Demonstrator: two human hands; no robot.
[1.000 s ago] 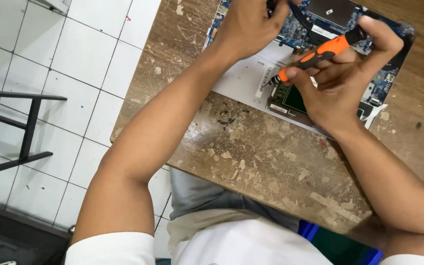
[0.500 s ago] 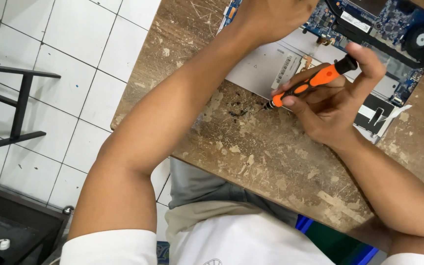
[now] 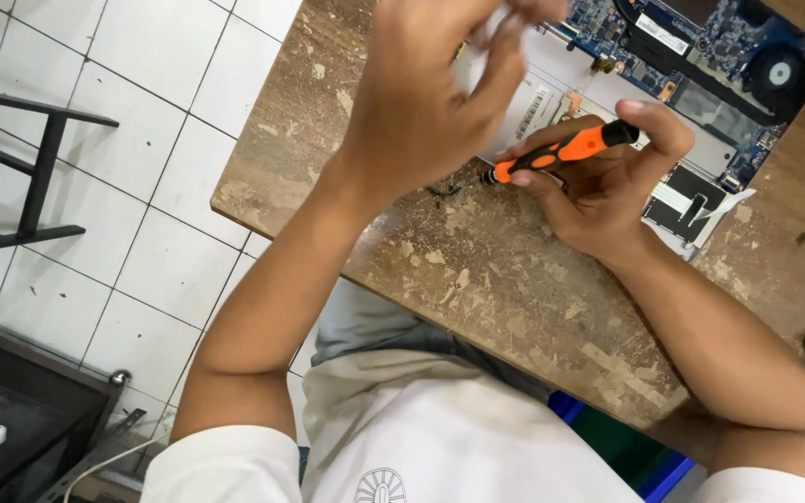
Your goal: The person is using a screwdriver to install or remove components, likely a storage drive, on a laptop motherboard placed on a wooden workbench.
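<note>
Looking down from head height at a worn wooden table (image 3: 514, 279) with an opened laptop (image 3: 701, 84) at its far side — blue circuit board, round fan and pale metal plates exposed. Right hand (image 3: 607, 186) hovering over the laptop's near edge, fingers curled closed around an orange and black screwdriver (image 3: 566, 149), thumb pressed on the handle, metal tip pointing left and down toward the table just beside the laptop's near corner. Half a second earlier held much the same way; a full second back, lying lower among the laptop's parts. Now lifted clear of the board, tip no longer seated in anything.

Left hand (image 3: 430, 93) raised above the laptop's left side, blurred by motion, fingertips pinched together up near the top edge of the view. Impossible to tell whether anything small sits between them. Earlier planted further in over the laptop; now drawn up and nearer the camera, hiding much of the laptop's left half.

Likely meaning — a pause between fastenings, with the tool pulled off the board and the other hand busy with something tiny or just lifting away.

Left of the table, white floor tiles (image 3: 123, 186) and a dark metal frame (image 3: 39, 168). Nearest the camera, a white shirt (image 3: 440, 438) and both forearms reaching toward the laptop.
</note>
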